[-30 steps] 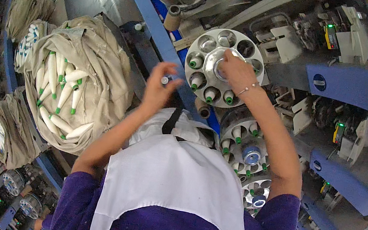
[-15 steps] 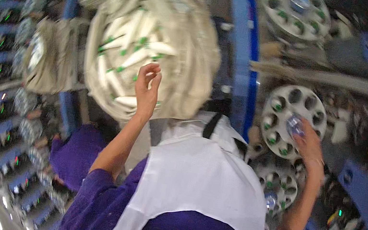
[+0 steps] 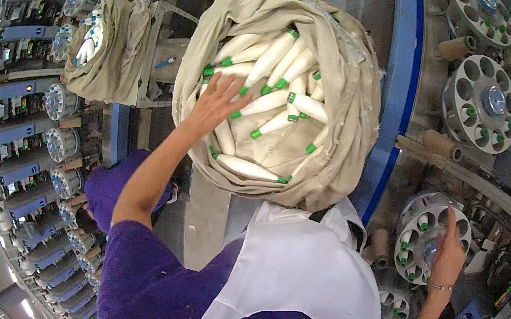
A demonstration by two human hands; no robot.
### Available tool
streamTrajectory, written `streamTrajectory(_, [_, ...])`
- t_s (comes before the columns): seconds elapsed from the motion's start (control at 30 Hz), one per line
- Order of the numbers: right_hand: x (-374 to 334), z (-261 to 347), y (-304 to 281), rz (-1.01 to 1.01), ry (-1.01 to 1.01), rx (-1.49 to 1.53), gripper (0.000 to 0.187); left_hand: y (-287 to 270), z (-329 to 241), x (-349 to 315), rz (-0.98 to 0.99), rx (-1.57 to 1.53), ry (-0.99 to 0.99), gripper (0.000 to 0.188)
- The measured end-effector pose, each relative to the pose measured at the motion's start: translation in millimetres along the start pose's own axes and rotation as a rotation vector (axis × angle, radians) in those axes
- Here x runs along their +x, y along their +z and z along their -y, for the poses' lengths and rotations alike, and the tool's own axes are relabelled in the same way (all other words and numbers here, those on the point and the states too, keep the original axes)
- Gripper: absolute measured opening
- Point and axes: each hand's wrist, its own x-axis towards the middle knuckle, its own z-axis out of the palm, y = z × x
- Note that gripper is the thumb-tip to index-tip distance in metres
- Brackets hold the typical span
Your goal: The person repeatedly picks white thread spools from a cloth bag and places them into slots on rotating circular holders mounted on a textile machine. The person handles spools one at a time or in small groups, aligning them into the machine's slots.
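The left hand [image 3: 214,102] has swung from the round bobbin holder to the cloth sack [image 3: 345,107], its grip spread wide over the white bobbins [image 3: 265,103] by the sack's left rim, none held yet. The right hand [image 3: 449,253] now rests open on the lower bobbin holder [image 3: 417,244].

The left hand [image 3: 214,102], earlier raised in the air, has reached into the cloth sack [image 3: 345,107] onto the white bobbins [image 3: 265,103]. The right hand [image 3: 449,253] has moved from an upper round magazine to a lower one [image 3: 422,235].

Both hands open: left [image 3: 216,102] fingers spread, right [image 3: 449,253] outstretched.
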Motion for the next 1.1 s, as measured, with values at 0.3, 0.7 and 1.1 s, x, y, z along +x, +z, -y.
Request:
streamTrajectory(0.3, [14.9, 177.2, -107.2, -0.624, -0.875, 0.833, 0.037, 20.2, 46.9, 98.3, -0.052, 0.193, 0.685, 0.027])
streamTrajectory(0.7, [14.1, 229.2, -127.7, -0.665, -0.957, 0.951, 0.033, 15.5, 23.6, 170.2, -0.071, -0.308, 0.605, 0.04])
streamTrajectory(1.1, [60.8, 281.4, -58.5, -0.227, -0.309, 1.569, 0.028, -47.2, 57.9, 146.3, -0.083, -0.037, 0.857, 0.017])
